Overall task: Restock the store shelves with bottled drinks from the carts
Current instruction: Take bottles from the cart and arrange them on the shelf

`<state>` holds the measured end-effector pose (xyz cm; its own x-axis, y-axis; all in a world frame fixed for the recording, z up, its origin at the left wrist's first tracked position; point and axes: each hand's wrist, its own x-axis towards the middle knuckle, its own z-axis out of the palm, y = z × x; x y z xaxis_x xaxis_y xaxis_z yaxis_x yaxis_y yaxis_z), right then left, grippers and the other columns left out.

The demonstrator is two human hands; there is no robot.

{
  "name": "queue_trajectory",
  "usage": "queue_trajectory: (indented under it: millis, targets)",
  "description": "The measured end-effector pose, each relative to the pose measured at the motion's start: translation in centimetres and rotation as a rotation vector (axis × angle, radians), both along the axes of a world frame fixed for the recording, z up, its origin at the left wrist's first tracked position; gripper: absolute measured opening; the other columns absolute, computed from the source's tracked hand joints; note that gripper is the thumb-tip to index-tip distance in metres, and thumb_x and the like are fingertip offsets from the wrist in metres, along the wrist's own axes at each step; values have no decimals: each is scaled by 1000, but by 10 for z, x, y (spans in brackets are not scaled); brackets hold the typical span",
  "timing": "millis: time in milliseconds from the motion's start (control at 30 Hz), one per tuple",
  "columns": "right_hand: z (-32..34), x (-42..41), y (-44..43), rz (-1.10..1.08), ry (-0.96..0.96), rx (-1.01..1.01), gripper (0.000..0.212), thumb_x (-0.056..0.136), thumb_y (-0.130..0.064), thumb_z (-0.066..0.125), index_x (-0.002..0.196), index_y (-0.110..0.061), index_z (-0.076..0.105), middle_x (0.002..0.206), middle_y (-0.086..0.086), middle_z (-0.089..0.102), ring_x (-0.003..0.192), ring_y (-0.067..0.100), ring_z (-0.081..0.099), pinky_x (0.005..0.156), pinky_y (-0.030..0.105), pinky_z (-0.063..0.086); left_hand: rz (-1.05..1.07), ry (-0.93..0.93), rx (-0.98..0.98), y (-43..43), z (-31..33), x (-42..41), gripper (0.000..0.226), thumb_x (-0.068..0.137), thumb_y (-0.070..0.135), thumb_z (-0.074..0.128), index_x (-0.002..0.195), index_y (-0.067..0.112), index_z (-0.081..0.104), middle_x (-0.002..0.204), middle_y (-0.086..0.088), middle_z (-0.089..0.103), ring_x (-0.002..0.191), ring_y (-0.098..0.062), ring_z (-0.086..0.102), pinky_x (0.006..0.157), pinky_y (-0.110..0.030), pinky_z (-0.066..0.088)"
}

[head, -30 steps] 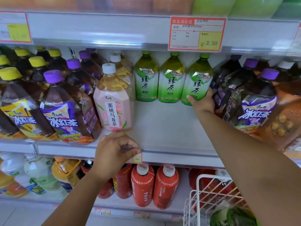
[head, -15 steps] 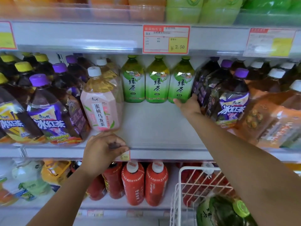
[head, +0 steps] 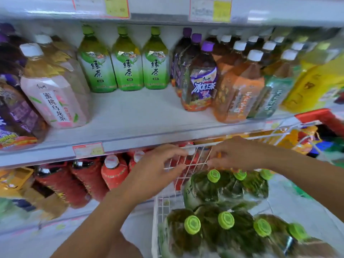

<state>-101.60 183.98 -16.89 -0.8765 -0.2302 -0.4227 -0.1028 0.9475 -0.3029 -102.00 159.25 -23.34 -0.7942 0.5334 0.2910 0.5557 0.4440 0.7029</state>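
Hovering over the front rim of the wire cart, both my hands hold nothing. My left hand is spread with the fingers relaxed. My right hand has its fingers bent downward. Motion blur keeps me from telling whether those fingertips touch the wire.

Just below my hands, inside the cart, lie the green-capped bottles, bundled in clear plastic film. Above the cart, the shelf has a bare stretch at its front. Three green tea bottles stand at the back of that stretch. A pink-labelled bottle borders the gap on the left and a purple-labelled bottle on the right.

The risks, as I judge them:
- The film looks slick, so a bundle gripped by the wrap alone could slide out or tear, dropping the bottles.
- My fingers could snag in the wire grid as I dig in.
- A bundle swung up carelessly could knock over either bottle beside the gap.
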Motion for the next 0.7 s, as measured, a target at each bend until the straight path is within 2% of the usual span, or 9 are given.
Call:
queue_trajectory:
  millis: [100,167,233,300,400,500,533,600,700]
  targets:
    - [-37,13,2,-48,-110,58,51,83,-67,54,112,-25,53,74,2,68,55,11,67,50,23,49,-27,-3,-136,20,-19,-4,27,92,33,64,118,34,64,119,19,61,101,6,55,87,-20,46]
    - [-59,21,-5,-60,-2,93,57,82,-67,55,118,-23,47,76,0,66,55,12,63,54,27,48,9,21,-230,22,-30,-5,27,93,36,61,120,35,63,113,23,60,91,11,53,76,-14,44]
    - [-75,25,-11,-113,146,87,50,85,-60,58,113,-21,47,72,-5,57,56,8,52,53,28,42,53,65,-293,21,-34,-4,26,93,36,60,119,37,63,102,27,58,81,18,48,66,-7,33]
    - [-80,25,-12,-190,193,12,37,84,-54,62,102,-24,49,72,-5,58,58,8,53,52,28,41,81,82,-308,22,-34,-2,28,92,37,61,120,39,62,100,28,57,81,19,46,65,-5,31]
    - [-73,28,-12,-221,181,-125,25,78,-47,69,90,-32,52,75,-6,63,60,11,58,54,27,43,76,100,-314,23,-29,0,41,88,41,65,128,40,55,115,25,60,94,15,50,74,-7,37]
    - [-44,28,-16,-204,261,-272,17,71,-36,73,82,-34,60,71,-10,62,64,9,57,58,25,43,22,46,-395,24,-26,0,74,79,47,72,143,39,37,143,19,47,128,-1,45,99,-26,45]
    - [-30,26,-18,-200,293,-354,16,69,-31,74,80,-34,64,73,-11,64,67,7,59,61,25,46,-5,-28,-385,24,-23,-1,86,74,47,77,147,40,31,147,19,42,132,-3,41,104,-31,44]
    - [1,22,-23,-172,326,-563,18,69,-18,75,80,-31,69,76,-12,67,70,7,62,63,25,49,-96,-262,-183,23,-11,-4,101,65,40,86,147,43,27,144,22,44,130,0,45,106,-31,44]
    - [39,14,-33,-90,365,-777,24,73,0,74,83,-22,71,72,-12,62,66,3,56,62,17,44,-121,-442,121,21,13,-9,99,60,23,93,139,47,38,127,23,60,116,3,58,101,-29,48]
